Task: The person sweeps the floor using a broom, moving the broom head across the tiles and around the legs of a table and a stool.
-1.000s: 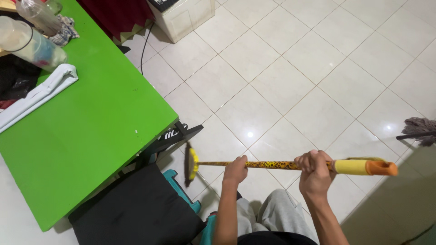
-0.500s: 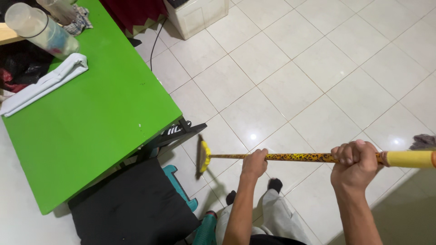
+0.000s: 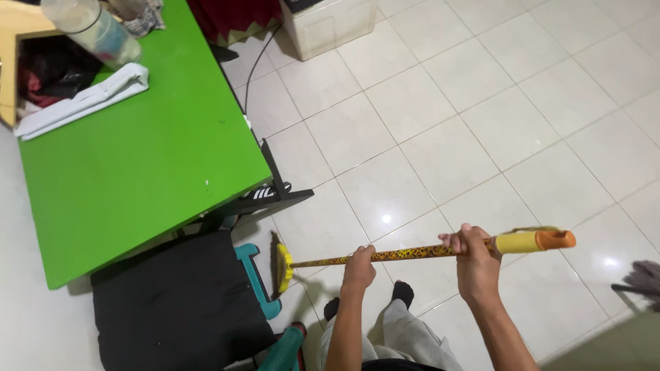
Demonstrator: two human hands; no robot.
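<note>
From my view, the table (image 3: 137, 158) is the landmark: a chair (image 3: 179, 302) sits just before it, the broom (image 3: 412, 253) lies to its right, a folded cloth (image 3: 86, 99) on it.

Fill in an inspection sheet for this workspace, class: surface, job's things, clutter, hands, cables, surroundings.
Surface: pale tiled floor, glossy.
Job's things: broom with spotted handle and yellow-orange end; its head is down by the chair.
Clutter: folded white cloth, clear jar and dark items on the green table.
Hands: left hand grips mid-handle; right hand grips near the yellow end.
Cables: black cable on the floor behind the table.
Surroundings: white box; grey mop head at right edge.
</note>
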